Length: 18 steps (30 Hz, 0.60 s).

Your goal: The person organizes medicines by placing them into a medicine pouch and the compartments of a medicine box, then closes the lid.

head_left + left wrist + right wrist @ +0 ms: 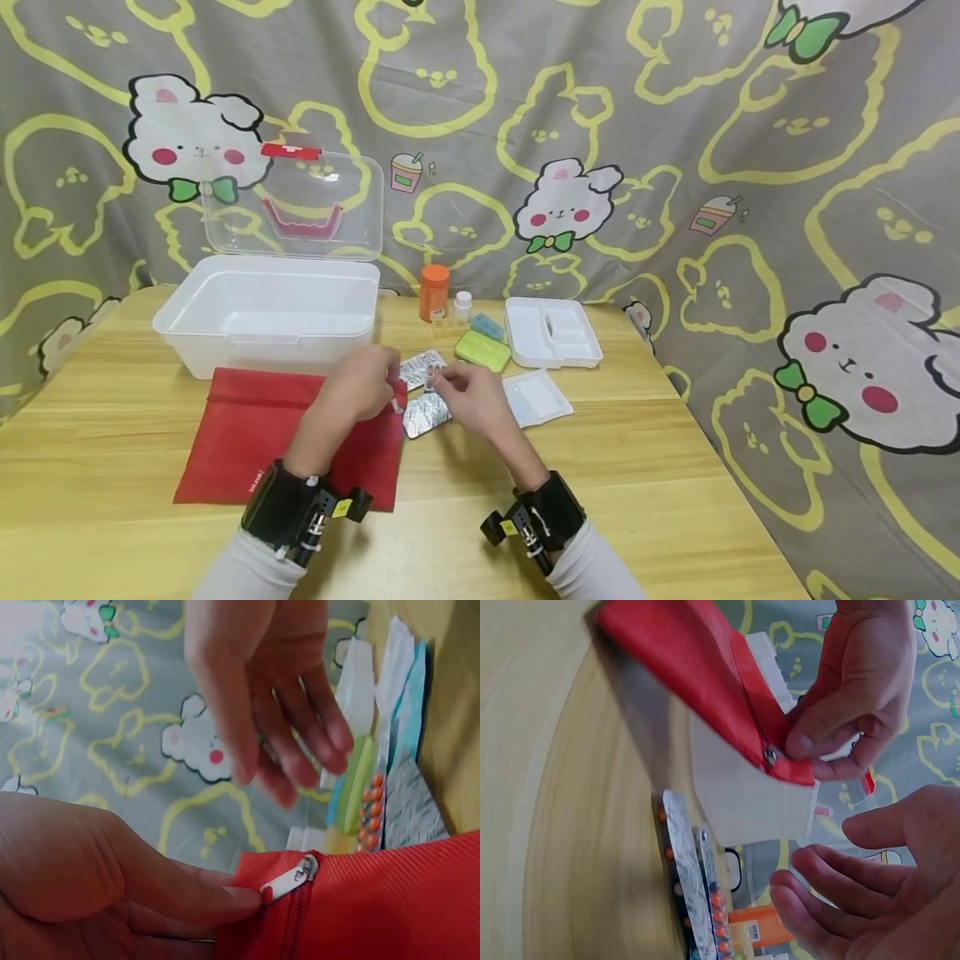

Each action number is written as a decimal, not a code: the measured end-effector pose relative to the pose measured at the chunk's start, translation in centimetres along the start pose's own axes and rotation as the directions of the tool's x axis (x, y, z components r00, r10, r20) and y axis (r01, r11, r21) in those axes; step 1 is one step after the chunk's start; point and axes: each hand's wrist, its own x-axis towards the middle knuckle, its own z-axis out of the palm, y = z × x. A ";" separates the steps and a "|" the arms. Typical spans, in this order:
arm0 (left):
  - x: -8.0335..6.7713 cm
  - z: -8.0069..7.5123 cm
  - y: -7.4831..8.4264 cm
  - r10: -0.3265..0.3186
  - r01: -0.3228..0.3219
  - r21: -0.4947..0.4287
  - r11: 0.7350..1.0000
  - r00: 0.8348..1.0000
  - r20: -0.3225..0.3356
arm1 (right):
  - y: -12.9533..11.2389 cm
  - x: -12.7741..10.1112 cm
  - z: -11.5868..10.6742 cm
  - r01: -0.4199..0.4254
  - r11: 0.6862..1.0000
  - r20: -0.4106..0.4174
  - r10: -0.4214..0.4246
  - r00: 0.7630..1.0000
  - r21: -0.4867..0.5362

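At its upper right corner, a red zippered pouch [247, 425] is pinched by my left hand [362, 383]. The left wrist view shows the thumb beside the silver zipper pull [286, 882], at the end of the zipper. My right hand [476, 400] hovers to the right of that corner, over the foil pill packs. Both wrist views show its fingers loosely bent with nothing between them. One blister pack [426, 415] lies between the hands, another pack [417, 368] behind it. Orange pills [373, 814] show through a pack in the left wrist view.
Behind the pouch stands a translucent box [258, 354], its lid [300, 237] raised. An orange bottle [434, 293], a small white bottle [462, 307], a green case [482, 351], a blue case [487, 326], a white divided tray [552, 362] and a white packet [540, 396] stand farther right.
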 end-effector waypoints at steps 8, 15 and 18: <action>-0.1 0.7 1.5 0.050 -0.053 -0.043 0.998 0.996 -0.072 | -0.2 -0.2 0.2 -0.020 0.993 0.075 0.011 0.997 0.113; -0.1 1.2 2.1 0.110 -0.120 -0.040 0.992 0.974 -0.198 | -0.2 -0.1 0.4 -0.093 0.952 0.150 0.051 0.987 0.291; -0.1 1.2 2.2 0.108 -0.120 -0.043 0.992 0.972 -0.210 | -0.2 -0.1 0.4 -0.097 0.947 0.143 0.056 0.988 0.306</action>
